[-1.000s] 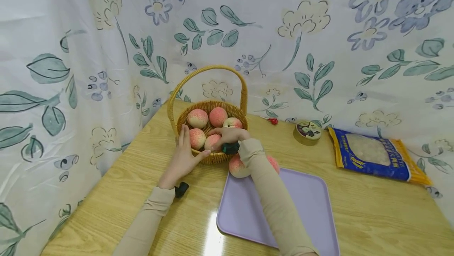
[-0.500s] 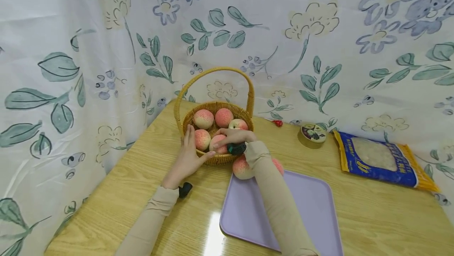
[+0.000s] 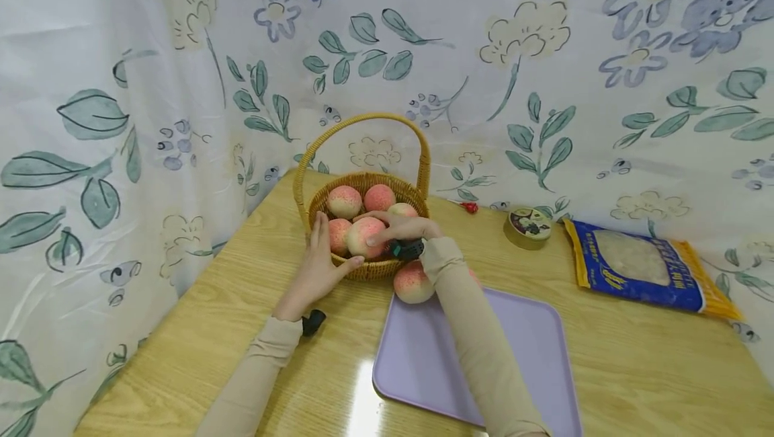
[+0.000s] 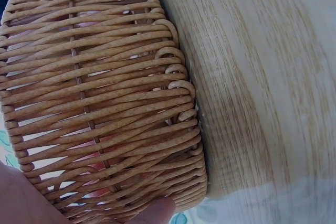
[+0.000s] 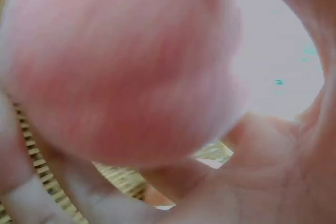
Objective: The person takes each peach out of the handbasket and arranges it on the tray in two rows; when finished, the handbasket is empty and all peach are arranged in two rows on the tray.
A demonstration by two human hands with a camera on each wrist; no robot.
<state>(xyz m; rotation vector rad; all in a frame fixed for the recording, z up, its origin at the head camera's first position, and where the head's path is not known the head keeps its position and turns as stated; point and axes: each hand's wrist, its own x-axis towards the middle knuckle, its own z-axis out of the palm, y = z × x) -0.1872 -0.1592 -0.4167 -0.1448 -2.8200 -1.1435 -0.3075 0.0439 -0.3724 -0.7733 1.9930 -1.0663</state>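
Observation:
In the head view a wicker basket (image 3: 376, 271) with a tall handle holds several pink-and-cream peaches, among them one at the back left (image 3: 345, 202). My right hand (image 3: 406, 227) grips a peach (image 3: 363, 239) over the basket's front part; the right wrist view shows the peach (image 5: 126, 72) filling the space between thumb and fingers. At the basket's front left my left hand (image 3: 313, 272) rests, its fingers extended along the side and thumb spread toward the front. Woven wall (image 4: 100, 93) fills much of the left wrist view, a fingertip (image 4: 157, 211) touching it.
Another peach (image 3: 414, 282) sits at the back-left corner of a lilac tray (image 3: 423, 363), with one more partly hidden behind the right sleeve. A round tin (image 3: 527, 227), a small red item (image 3: 469, 208) and a blue-and-yellow packet (image 3: 653, 265) lie along the back right.
The gripped peach has risen from its place among the others and now partly overlaps the peach on its left. My left hand has stayed against the basket; the whole view shifts slightly.

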